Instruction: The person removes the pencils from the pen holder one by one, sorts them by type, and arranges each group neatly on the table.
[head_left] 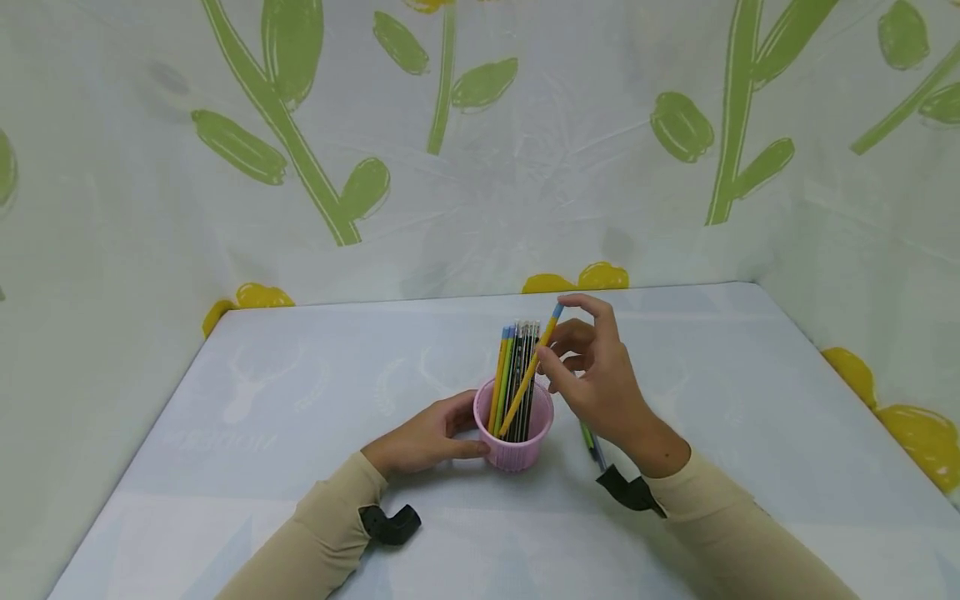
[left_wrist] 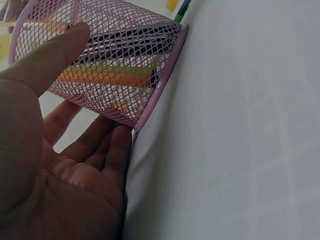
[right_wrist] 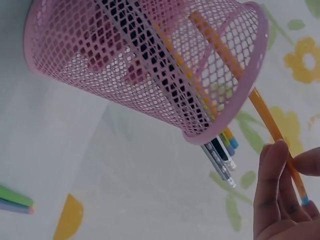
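We pinch a yellow pencil (head_left: 527, 379) with our right hand (head_left: 596, 375), one end inside the cup (head_left: 513, 457); our left hand (head_left: 431, 433), thumb and fingers spread, grips the cup.

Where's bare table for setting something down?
Bare table lies between the left hand and the left edge, and between the right sleeve and the right edge. Crowded: around the pink cup, its pencils, the right hand and loose pencil-like sticks.

Pale sheeting (head_left: 570, 208) stands behind the desk (head_left: 247, 467) and along its left and right sides. Green leafy stems (head_left: 300, 158) are printed above the desk's far edge, yellow flower shapes (head_left: 918, 437) beside its right edge.
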